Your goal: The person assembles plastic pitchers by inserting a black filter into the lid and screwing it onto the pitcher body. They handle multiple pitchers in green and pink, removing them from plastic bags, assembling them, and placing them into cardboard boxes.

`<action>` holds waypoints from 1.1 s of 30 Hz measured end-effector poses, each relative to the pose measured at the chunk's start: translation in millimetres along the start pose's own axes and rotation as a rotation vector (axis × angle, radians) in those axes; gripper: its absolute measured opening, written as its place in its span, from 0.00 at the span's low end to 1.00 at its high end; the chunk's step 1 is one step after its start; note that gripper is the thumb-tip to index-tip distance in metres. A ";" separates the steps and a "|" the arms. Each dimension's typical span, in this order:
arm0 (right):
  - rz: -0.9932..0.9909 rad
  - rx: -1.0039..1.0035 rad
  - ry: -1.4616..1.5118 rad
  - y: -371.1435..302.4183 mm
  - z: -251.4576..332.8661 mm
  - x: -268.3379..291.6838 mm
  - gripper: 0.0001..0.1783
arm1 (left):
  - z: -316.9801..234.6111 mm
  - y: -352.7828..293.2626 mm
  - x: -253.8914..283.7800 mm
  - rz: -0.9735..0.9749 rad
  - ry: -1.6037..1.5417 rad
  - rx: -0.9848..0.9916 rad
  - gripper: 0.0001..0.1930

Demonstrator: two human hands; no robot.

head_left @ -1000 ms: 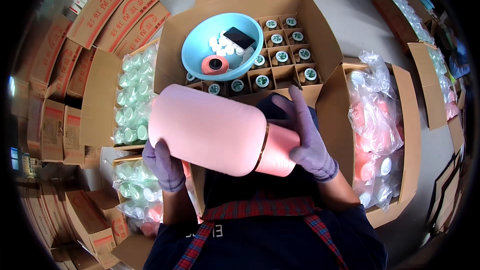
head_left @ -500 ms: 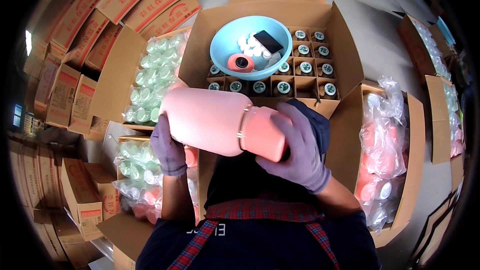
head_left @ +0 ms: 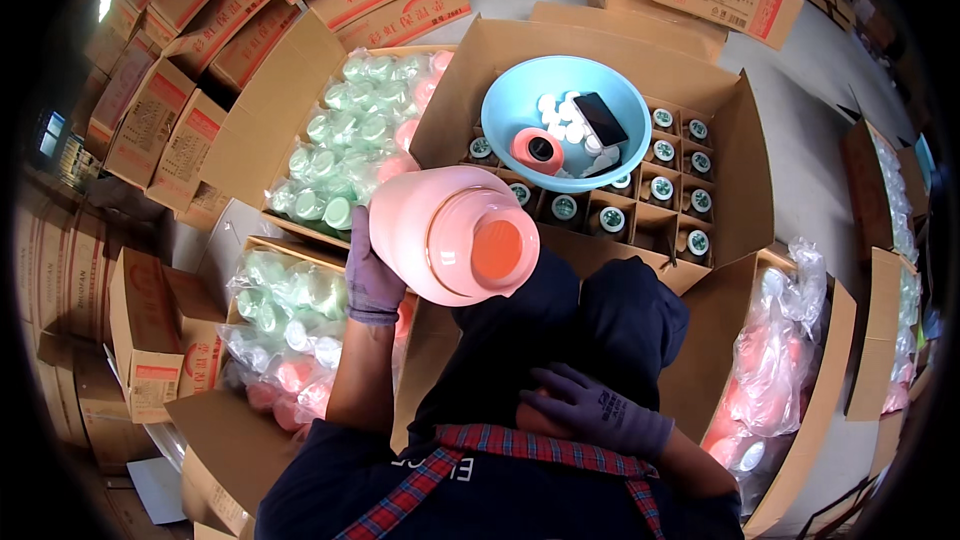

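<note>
My left hand (head_left: 371,274), in a purple glove, grips a large pink flask (head_left: 447,230) and holds it up with its orange end facing me. My right hand (head_left: 592,408), also gloved, lies low against my dark trousers near my waist with nothing in it. Beyond the flask stands an open carton (head_left: 742,180) with dividers, holding several dark bottles with round white-and-green caps. A light blue bowl (head_left: 508,100) rests on top of that carton; it holds small white caps, a pink tape roll and a black phone.
An open box of green and pink flasks in plastic (head_left: 350,145) sits at the left, with another (head_left: 280,325) below it. A box of bagged pink flasks (head_left: 775,360) is at the right. Stacks of shut cartons (head_left: 150,100) ring the area.
The flask has turned from lying sideways in both hands to pointing end-on at me, held by the left hand alone. My right hand has let go and dropped to my lap.
</note>
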State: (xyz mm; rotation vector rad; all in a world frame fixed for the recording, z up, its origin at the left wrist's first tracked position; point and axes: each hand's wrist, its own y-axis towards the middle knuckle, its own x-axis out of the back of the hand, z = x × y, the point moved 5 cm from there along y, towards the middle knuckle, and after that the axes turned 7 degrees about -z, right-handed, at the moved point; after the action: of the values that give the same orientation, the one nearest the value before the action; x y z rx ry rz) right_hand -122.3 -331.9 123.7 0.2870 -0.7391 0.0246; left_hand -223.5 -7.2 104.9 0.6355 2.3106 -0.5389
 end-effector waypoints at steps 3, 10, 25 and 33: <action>0.041 -0.008 0.064 2.3 -6.9 -3.3 0.34 | 2.0 5.6 3.1 0.089 -0.035 0.034 0.30; 0.137 -0.038 0.200 7.1 -17.0 1.5 0.39 | 17.7 1.6 -17.8 0.175 0.284 -0.163 0.31; -0.672 -0.046 -0.281 134.5 42.0 160.0 0.28 | 18.5 -16.9 -32.7 0.177 0.108 0.233 0.30; -0.273 -0.520 0.408 114.3 -60.0 75.5 0.13 | -49.1 -65.2 35.2 0.120 0.651 -0.129 0.49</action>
State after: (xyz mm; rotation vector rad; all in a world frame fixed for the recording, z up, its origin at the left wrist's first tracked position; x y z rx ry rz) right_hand -40.8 -212.0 160.5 -0.1173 -0.2776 -0.3547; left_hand -308.1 -22.8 127.4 0.9889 2.8485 -0.1250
